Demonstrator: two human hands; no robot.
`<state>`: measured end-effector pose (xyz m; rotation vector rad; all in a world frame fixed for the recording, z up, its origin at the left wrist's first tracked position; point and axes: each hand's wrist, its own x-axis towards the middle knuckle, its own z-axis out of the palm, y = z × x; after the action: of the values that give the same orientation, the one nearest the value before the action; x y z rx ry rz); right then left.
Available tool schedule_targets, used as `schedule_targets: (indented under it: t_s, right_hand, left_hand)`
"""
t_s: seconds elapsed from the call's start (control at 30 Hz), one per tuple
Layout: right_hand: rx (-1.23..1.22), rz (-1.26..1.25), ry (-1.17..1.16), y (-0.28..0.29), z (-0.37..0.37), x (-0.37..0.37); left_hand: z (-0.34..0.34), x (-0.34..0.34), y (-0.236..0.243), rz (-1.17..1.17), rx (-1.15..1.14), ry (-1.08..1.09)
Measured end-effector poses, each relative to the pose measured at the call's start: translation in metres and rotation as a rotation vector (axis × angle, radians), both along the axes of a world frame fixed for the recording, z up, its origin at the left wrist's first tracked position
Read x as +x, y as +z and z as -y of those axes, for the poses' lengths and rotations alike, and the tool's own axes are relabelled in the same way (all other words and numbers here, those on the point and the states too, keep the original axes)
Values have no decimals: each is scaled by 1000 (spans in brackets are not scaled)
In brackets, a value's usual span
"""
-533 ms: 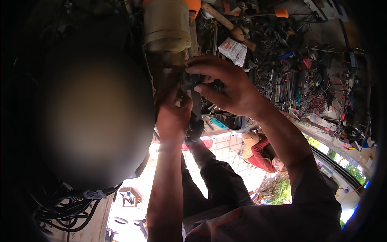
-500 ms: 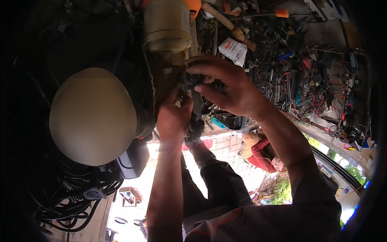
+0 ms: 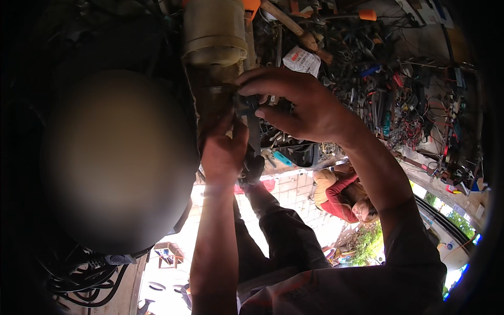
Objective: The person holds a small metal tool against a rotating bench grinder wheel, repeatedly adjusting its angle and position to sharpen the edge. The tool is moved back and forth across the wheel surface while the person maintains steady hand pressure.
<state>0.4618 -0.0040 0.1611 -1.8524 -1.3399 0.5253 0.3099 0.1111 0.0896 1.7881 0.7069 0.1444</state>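
At the middle of the workbench, my left hand is closed, its fingertips lost in shadow against a dark part whose kind I cannot make out. From the right, my right hand curves its thumb and fingers round the upper end of that same dark part, gripping it. Just beyond both hands lies a tan, dusty cylindrical housing. Deep shadow hides where the dark part meets the bench and what the left fingers grip.
A large pale rounded object looms blurred at left, above black cables. Tools and wires crowd the right, with a wooden-handled tool and a white packet. Another person crouches beyond the bench edge.
The pale rounded object now looks bigger and more blurred, covering more of the left side. My right hand has shifted slightly upward; both hands stay at the dark part.
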Motion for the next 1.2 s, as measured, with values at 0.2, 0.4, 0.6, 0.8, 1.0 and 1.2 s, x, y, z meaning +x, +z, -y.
schedule_targets:
  t_s: [0.2,0.4,0.6,0.8,1.0,1.2]
  right_hand:
    - [-25,-58,37,4,-1,6]
    - [-64,56,7,9,-7,4]
    - [-108,353,-239,1,-16,-19]
    - [-82,539,-482,-5,-36,-43]
    - [-152,588,-354,-9,-30,-31]
    - [-156,506,-320,-12,-16,-24]
  left_hand:
    - [3,-2,-6,8,67,17]
    - [1,-2,-8,26,103,-5]
    - [0,-2,-12,49,86,-38]
    - [-3,-5,-6,63,119,-91]
    - [21,-48,13,182,-41,-5]
    - [-1,-84,13,-14,44,-358]
